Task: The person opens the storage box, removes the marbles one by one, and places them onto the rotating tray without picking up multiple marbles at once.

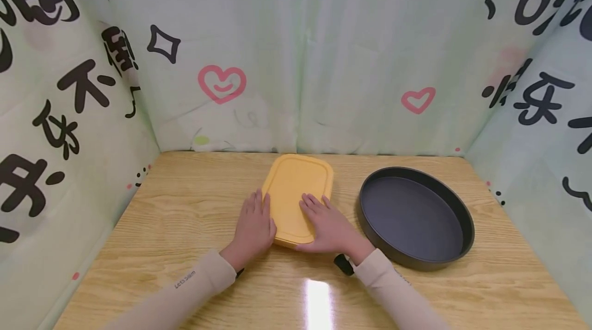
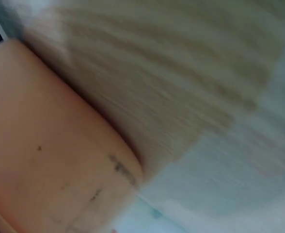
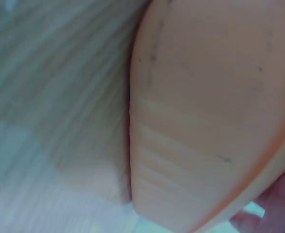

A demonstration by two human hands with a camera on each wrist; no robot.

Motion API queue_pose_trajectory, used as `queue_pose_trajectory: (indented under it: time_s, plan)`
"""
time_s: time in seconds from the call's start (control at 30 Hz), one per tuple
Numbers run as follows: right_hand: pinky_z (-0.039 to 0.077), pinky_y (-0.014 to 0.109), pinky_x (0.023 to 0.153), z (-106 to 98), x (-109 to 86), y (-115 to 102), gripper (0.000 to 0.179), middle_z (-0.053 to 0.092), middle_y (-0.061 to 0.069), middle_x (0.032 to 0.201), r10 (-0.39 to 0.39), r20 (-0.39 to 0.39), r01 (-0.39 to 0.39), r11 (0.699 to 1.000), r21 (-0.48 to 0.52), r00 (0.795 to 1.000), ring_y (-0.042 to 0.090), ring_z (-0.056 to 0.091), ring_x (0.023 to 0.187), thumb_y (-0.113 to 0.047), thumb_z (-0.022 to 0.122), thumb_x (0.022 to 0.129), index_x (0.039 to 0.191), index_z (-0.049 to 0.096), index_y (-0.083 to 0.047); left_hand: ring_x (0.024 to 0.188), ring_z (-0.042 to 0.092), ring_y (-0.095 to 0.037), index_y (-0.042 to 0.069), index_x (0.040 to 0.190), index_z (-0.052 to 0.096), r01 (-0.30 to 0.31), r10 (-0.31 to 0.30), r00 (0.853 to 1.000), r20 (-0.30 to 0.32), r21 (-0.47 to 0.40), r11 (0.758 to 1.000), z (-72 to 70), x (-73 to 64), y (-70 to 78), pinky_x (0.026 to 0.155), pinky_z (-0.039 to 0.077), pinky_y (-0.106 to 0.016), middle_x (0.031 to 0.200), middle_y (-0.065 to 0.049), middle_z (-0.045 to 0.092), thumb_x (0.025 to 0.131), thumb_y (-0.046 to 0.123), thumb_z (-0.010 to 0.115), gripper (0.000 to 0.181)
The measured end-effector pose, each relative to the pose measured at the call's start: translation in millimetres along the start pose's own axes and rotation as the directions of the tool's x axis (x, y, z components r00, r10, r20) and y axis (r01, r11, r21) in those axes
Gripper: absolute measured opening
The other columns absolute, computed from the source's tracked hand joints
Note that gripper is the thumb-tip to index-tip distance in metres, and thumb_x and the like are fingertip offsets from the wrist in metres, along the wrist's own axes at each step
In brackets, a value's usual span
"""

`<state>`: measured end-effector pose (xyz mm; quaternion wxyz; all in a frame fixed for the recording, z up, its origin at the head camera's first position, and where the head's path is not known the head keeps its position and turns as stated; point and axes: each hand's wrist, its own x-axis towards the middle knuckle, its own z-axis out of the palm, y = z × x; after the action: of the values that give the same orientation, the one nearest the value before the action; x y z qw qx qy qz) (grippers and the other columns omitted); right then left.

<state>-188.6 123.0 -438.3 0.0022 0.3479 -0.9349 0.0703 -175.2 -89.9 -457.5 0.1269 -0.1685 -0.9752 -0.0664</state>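
Observation:
A yellow rectangular box with a fitted lid sits at the middle of the wooden table, turned slightly. My left hand lies along its left side, fingers straight and pointing away from me. On the right, my right hand rests over the lid's right edge with fingers spread, its thumb by the near edge. The left wrist view shows the box's side wall with dark scuffs. Close up in the right wrist view is another stretch of wall, with blurred fingers at the lower right.
A round, dark, deep baking pan stands right of the box, close to my right wrist. Printed curtains enclose the wooden table at the back and both sides. A black wrist device shows at the right cuff.

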Motion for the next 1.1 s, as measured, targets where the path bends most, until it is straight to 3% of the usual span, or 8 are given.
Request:
queue_pose_trajectory:
  time_s: [0.33, 0.57, 0.87, 0.97, 1.03, 1.1]
  plan:
    - [0.017, 0.051, 0.117, -14, 4.3, 20, 0.097, 0.023, 0.016, 0.155, -0.114, 0.103, 0.099, 0.985, 0.141, 0.988, 0.03, 0.022, 0.144, -0.054, 0.068, 0.075, 0.145, 0.031, 0.002, 0.126, 0.045, -0.045, -0.014, 0.129, 0.047, 0.081, -0.083, 0.996, 0.015, 0.112, 0.99, -2.4, -5.3, 21.8, 0.107, 0.036, -0.049, 0.134, -0.037, 0.044, 0.09, 0.025, 0.043, 0.056]
    - [0.017, 0.052, 0.117, -19, 4.2, 30, 0.098, 0.024, 0.017, 0.155, -0.131, 0.116, 0.104, 0.972, 0.211, 0.985, 0.031, 0.024, 0.143, -0.048, 0.075, 0.071, 0.144, 0.032, 0.002, 0.127, 0.046, -0.043, -0.014, 0.13, 0.046, 0.126, -0.134, 0.99, 0.037, 0.171, 0.977, -1.5, -2.8, 36.9, 0.108, 0.036, -0.048, 0.134, -0.036, 0.044, 0.09, 0.028, 0.043, 0.058]
    - [0.02, 0.052, 0.116, -20, -1.4, 38, 0.097, 0.026, 0.017, 0.154, -0.131, 0.107, 0.105, 0.97, 0.217, 0.986, 0.032, 0.027, 0.142, -0.04, 0.078, 0.07, 0.144, 0.032, 0.002, 0.128, 0.045, -0.042, -0.013, 0.131, 0.047, 0.163, -0.178, 0.983, 0.052, 0.211, 0.964, -4.7, -0.2, 49.6, 0.109, 0.035, -0.045, 0.135, -0.035, 0.045, 0.092, 0.032, 0.044, 0.059]
    - [0.02, 0.051, 0.116, -21, -2.2, 37, 0.097, 0.026, 0.017, 0.154, -0.126, 0.103, 0.101, 0.971, 0.218, 0.987, 0.032, 0.026, 0.142, -0.04, 0.078, 0.071, 0.145, 0.031, 0.001, 0.129, 0.045, -0.04, -0.011, 0.13, 0.048, 0.119, -0.135, 0.989, 0.064, 0.219, 0.969, -8.0, 0.9, 47.7, 0.109, 0.036, -0.045, 0.136, -0.032, 0.045, 0.093, 0.037, 0.044, 0.061]
    - [0.02, 0.051, 0.116, -21, -3.4, 36, 0.097, 0.026, 0.018, 0.154, -0.116, 0.097, 0.094, 0.973, 0.213, 0.988, 0.033, 0.026, 0.142, -0.041, 0.077, 0.071, 0.145, 0.031, 0.002, 0.131, 0.043, -0.037, -0.007, 0.131, 0.05, 0.027, -0.048, 0.995, 0.089, 0.218, 0.976, -10.5, 1.9, 45.3, 0.109, 0.036, -0.044, 0.139, -0.028, 0.045, 0.095, 0.043, 0.043, 0.062]
    - [0.021, 0.051, 0.116, -20, -5.5, 36, 0.097, 0.026, 0.019, 0.153, -0.104, 0.087, 0.084, 0.975, 0.207, 0.991, 0.035, 0.025, 0.142, -0.043, 0.076, 0.072, 0.145, 0.03, 0.003, 0.133, 0.041, -0.034, -0.003, 0.133, 0.05, -0.097, 0.072, 0.989, 0.127, 0.202, 0.975, -13.1, 2.8, 43.2, 0.11, 0.036, -0.042, 0.142, -0.023, 0.044, 0.095, 0.047, 0.042, 0.063]
